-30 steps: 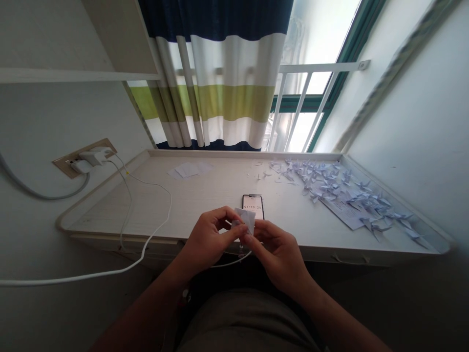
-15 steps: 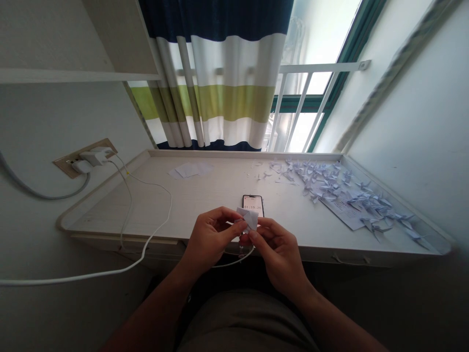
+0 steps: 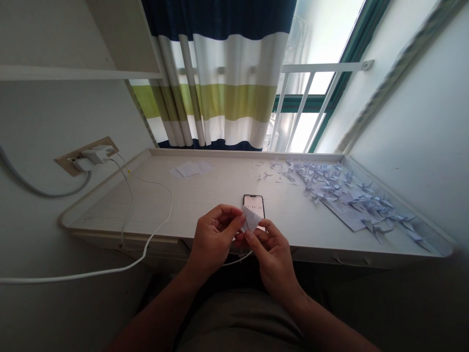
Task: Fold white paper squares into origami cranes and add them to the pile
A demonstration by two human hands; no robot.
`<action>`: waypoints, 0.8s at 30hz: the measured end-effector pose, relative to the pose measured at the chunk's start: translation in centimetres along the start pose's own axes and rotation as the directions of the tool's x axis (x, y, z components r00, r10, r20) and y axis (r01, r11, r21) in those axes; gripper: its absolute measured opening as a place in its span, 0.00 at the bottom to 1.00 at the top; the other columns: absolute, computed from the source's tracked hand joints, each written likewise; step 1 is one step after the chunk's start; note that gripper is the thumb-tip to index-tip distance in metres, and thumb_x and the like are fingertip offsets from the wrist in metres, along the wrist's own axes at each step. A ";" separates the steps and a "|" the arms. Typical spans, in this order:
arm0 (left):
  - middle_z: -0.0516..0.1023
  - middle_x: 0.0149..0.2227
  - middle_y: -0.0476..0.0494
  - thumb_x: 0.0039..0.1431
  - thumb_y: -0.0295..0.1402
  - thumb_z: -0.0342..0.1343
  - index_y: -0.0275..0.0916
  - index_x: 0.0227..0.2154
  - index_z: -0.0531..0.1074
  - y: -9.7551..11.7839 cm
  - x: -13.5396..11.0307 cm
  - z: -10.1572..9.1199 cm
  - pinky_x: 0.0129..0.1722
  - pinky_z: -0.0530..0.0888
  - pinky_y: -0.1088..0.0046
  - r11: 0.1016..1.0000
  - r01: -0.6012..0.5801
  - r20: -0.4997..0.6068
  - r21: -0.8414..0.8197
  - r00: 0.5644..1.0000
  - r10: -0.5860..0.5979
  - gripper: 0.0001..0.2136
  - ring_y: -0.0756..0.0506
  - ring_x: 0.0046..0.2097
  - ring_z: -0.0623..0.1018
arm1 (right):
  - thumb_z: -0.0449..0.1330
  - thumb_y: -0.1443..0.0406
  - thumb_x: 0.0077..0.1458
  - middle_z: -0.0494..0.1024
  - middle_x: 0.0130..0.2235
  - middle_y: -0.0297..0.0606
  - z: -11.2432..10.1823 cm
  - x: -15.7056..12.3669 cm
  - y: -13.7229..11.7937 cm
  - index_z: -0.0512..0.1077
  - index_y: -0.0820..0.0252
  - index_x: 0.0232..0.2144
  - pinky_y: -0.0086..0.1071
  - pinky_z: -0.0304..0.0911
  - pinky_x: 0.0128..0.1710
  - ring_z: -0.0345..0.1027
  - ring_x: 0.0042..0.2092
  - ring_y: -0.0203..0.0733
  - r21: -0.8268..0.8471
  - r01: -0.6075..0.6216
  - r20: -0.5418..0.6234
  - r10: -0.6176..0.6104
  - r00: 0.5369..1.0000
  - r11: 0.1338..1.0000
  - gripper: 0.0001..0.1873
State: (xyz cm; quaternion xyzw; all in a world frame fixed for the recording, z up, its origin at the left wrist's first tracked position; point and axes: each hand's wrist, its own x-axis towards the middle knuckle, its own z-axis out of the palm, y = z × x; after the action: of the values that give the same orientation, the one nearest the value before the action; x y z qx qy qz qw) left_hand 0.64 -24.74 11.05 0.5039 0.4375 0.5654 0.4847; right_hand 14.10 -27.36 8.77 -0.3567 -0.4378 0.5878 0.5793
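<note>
A small folded piece of white paper (image 3: 251, 218) is held up between my two hands, just over the near edge of the desk. My left hand (image 3: 216, 237) pinches its left side between thumb and fingers. On its lower right, the thumb and fingers of my right hand (image 3: 273, 254) grip it too. Behind the paper lies a phone (image 3: 253, 199) with a timer on its screen, partly covered by the paper and my fingers. To the right, many folded paper cranes (image 3: 330, 178) are heaped on the desk.
Flat paper sheets (image 3: 190, 169) lie at the back left of the white desk (image 3: 205, 193). Small paper scraps (image 3: 266, 175) are near the cranes, and a printed sheet (image 3: 344, 213) is under them. A white cable (image 3: 146, 247) runs from the wall socket (image 3: 88, 155) across the left side.
The folded paper has turned between my fingers and now shows a more diamond-like outline. My right hand has shifted slightly left. Both hands keep hold of it.
</note>
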 end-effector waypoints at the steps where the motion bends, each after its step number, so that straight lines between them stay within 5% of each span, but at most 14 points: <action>1: 0.84 0.34 0.45 0.55 0.39 0.68 0.37 0.39 0.74 0.0 0.1 -0.1 0.31 0.77 0.75 1.000 0.022 0.026 -0.001 0.999 -0.022 0.14 0.47 0.32 0.82 | 0.68 0.55 0.58 0.84 0.33 0.36 -0.2 0.1 0.0 0.68 0.55 0.43 0.38 0.76 0.41 0.81 0.36 0.44 -0.020 -0.011 0.033 0.011 0.999 1.000 0.17; 9: 0.84 0.39 0.45 0.56 0.34 0.68 0.41 0.44 0.66 -0.3 0.7 -0.8 0.36 0.76 0.74 0.997 0.055 0.179 0.046 0.982 -0.062 0.18 0.49 0.35 0.81 | 0.67 0.58 0.60 0.81 0.41 0.37 -3.4 1.7 -1.3 0.70 0.52 0.53 0.35 0.74 0.41 0.77 0.40 0.41 -0.261 0.132 0.130 -0.101 0.986 0.956 0.21; 14: 0.82 0.38 0.47 0.55 0.33 0.69 0.40 0.39 0.69 -0.7 2.6 -0.6 0.41 0.79 0.72 1.000 -0.021 0.167 0.013 0.986 0.019 0.15 0.48 0.39 0.81 | 0.67 0.58 0.60 0.82 0.35 0.37 -4.1 4.3 -2.2 0.77 0.56 0.44 0.36 0.74 0.37 0.78 0.36 0.42 -0.364 0.193 0.178 -0.136 0.975 0.911 0.12; 19: 0.81 0.31 0.46 0.54 0.37 0.70 0.36 0.34 0.77 -1.8 8.6 -0.9 0.37 0.79 0.69 0.998 -0.055 0.253 0.040 0.966 0.044 0.11 0.48 0.33 0.80 | 0.70 0.56 0.56 0.84 0.36 0.39 -5.7 10.7 -2.0 0.79 0.56 0.38 0.40 0.74 0.41 0.79 0.39 0.44 -0.410 0.233 0.211 -0.157 0.965 0.882 0.12; 24: 0.84 0.35 0.42 0.52 0.39 0.70 0.36 0.38 0.81 -5.6 16.6 -1.1 0.36 0.78 0.69 0.988 -0.094 0.322 0.123 0.945 0.050 0.14 0.47 0.35 0.80 | 0.69 0.57 0.54 0.84 0.38 0.39 -8.3 18.8 -0.6 0.81 0.56 0.38 0.43 0.74 0.43 0.79 0.39 0.45 -0.513 0.227 0.273 -0.094 0.957 0.828 0.11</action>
State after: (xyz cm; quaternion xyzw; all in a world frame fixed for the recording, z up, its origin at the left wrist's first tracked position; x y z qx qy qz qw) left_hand -0.19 -7.49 7.86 0.6361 0.3728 0.4628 0.4921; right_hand 20.61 -7.91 7.97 -0.3942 -0.6795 0.4280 0.4469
